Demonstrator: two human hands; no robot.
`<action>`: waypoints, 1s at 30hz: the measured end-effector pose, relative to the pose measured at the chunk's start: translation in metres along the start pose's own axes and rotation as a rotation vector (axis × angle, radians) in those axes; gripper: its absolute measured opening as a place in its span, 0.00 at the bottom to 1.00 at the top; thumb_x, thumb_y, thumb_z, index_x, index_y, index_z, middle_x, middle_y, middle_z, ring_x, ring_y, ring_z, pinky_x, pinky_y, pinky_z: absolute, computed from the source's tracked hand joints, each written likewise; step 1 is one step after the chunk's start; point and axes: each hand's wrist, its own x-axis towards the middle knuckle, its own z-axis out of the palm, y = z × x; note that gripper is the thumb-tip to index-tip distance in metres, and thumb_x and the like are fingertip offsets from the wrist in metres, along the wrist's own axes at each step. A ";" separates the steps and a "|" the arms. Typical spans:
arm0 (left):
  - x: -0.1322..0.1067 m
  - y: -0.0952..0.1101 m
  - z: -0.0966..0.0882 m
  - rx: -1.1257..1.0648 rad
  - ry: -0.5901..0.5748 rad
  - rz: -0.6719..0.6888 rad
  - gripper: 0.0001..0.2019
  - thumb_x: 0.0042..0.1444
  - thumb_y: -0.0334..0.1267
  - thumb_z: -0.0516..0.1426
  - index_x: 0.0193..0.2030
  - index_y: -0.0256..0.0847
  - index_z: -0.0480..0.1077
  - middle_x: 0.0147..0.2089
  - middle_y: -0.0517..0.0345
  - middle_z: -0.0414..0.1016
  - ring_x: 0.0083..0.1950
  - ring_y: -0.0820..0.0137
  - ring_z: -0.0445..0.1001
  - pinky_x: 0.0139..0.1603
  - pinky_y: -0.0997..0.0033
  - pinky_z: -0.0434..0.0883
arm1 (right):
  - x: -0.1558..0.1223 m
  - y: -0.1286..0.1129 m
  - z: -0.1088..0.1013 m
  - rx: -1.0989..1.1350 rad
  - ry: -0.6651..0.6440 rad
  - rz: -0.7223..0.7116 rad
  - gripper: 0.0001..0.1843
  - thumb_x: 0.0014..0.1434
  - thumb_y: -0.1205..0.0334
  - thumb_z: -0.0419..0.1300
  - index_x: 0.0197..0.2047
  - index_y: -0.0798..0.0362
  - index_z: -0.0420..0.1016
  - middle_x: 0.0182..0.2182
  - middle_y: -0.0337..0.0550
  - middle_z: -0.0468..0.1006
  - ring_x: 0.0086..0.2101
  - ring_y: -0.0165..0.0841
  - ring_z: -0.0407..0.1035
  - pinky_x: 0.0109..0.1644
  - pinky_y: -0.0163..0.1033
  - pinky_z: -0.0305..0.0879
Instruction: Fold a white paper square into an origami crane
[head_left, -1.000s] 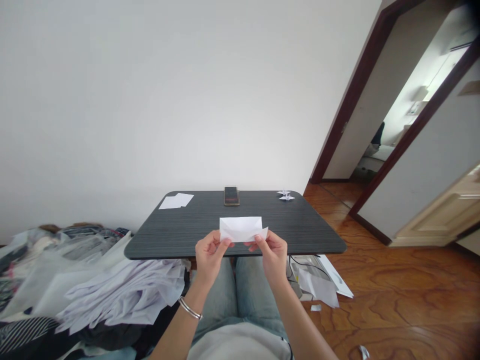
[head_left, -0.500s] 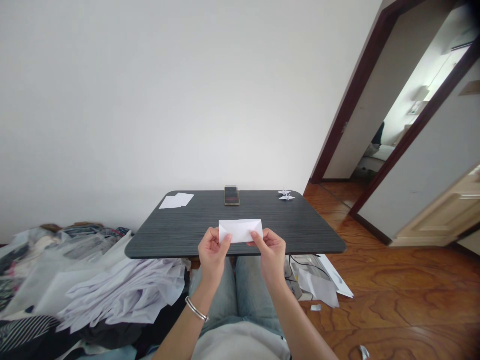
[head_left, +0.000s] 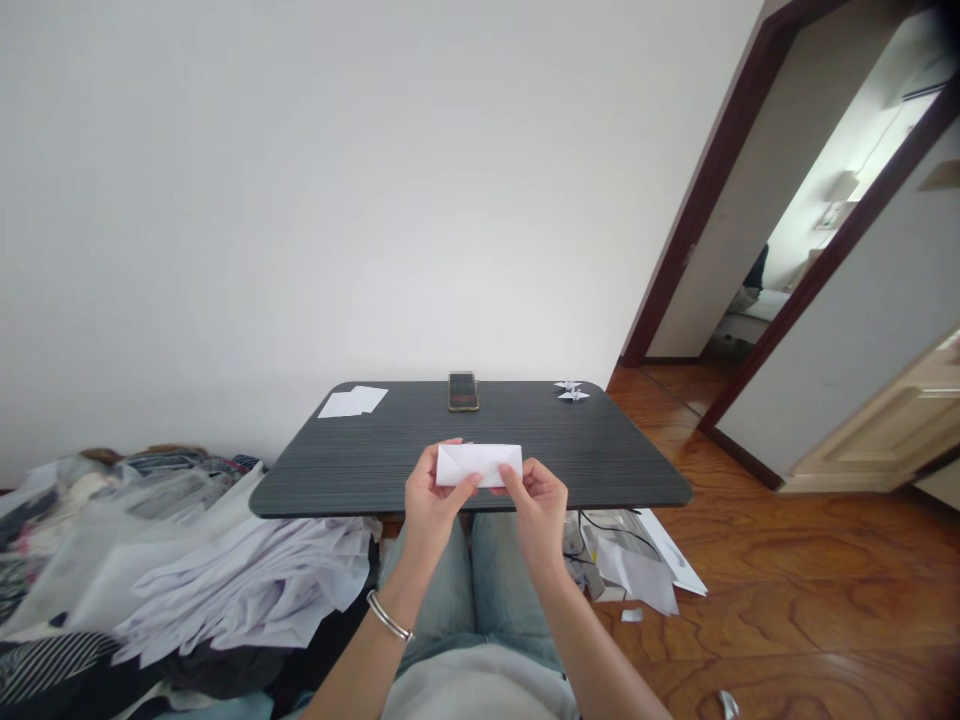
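Note:
A folded sheet of white paper (head_left: 480,462), creased into a wide rectangle, is held up over the near edge of the dark table (head_left: 397,440). My left hand (head_left: 437,487) grips its left side, thumb along the lower edge and fingers behind. On the other side my right hand (head_left: 538,493) pinches the lower right part, its thumb pressing on the front face. The fingers behind the paper are partly hidden.
White paper sheets (head_left: 352,402) lie at the table's back left. A phone (head_left: 463,392) leans at the back middle. Two folded paper cranes (head_left: 574,395) sit back right. Piled clothes (head_left: 247,580) lie left of the table; papers (head_left: 637,575) lie on the floor at right.
My left thumb has slid right along the paper's lower edge, and the left fingers have come up behind its left end. The right hand has shifted slightly left, still pinching.

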 end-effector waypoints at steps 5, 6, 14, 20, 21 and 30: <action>-0.004 0.001 0.005 -0.010 0.063 0.023 0.24 0.42 0.36 0.64 0.48 0.39 0.64 0.43 0.52 0.74 0.37 0.68 0.75 0.27 0.76 0.73 | -0.001 -0.002 0.001 -0.011 0.006 -0.017 0.17 0.48 0.56 0.64 0.19 0.54 0.63 0.15 0.31 0.63 0.18 0.25 0.61 0.23 0.31 0.65; -0.004 0.002 0.005 -0.016 0.062 0.027 0.26 0.42 0.36 0.63 0.49 0.40 0.63 0.44 0.51 0.73 0.37 0.68 0.75 0.28 0.76 0.73 | 0.000 -0.001 0.001 -0.014 0.008 -0.017 0.17 0.48 0.56 0.64 0.19 0.54 0.62 0.15 0.31 0.63 0.18 0.25 0.61 0.23 0.32 0.65; -0.003 -0.001 0.004 -0.007 0.088 0.087 0.23 0.44 0.37 0.63 0.47 0.41 0.63 0.33 0.59 0.71 0.30 0.72 0.72 0.23 0.77 0.73 | -0.002 -0.003 0.003 0.060 0.012 0.002 0.16 0.48 0.57 0.64 0.32 0.51 0.60 0.20 0.34 0.73 0.20 0.28 0.67 0.24 0.34 0.69; -0.002 -0.001 0.002 -0.018 0.088 0.089 0.18 0.46 0.38 0.62 0.41 0.40 0.62 0.30 0.61 0.71 0.28 0.73 0.72 0.23 0.78 0.72 | 0.000 -0.003 0.001 0.080 -0.022 0.062 0.19 0.48 0.57 0.65 0.40 0.52 0.64 0.21 0.36 0.76 0.21 0.31 0.69 0.25 0.35 0.69; -0.002 -0.001 0.001 -0.018 0.083 0.086 0.17 0.45 0.38 0.62 0.41 0.40 0.61 0.29 0.62 0.71 0.27 0.73 0.72 0.23 0.78 0.72 | 0.001 -0.002 0.000 0.076 -0.029 0.076 0.17 0.48 0.56 0.64 0.38 0.53 0.66 0.21 0.36 0.76 0.21 0.31 0.69 0.24 0.35 0.69; -0.002 0.000 -0.001 0.012 0.053 0.078 0.17 0.46 0.38 0.62 0.40 0.41 0.61 0.28 0.62 0.71 0.27 0.73 0.71 0.23 0.77 0.72 | 0.004 0.000 -0.003 0.130 -0.013 0.108 0.12 0.48 0.55 0.64 0.26 0.55 0.72 0.18 0.35 0.71 0.20 0.27 0.64 0.21 0.30 0.64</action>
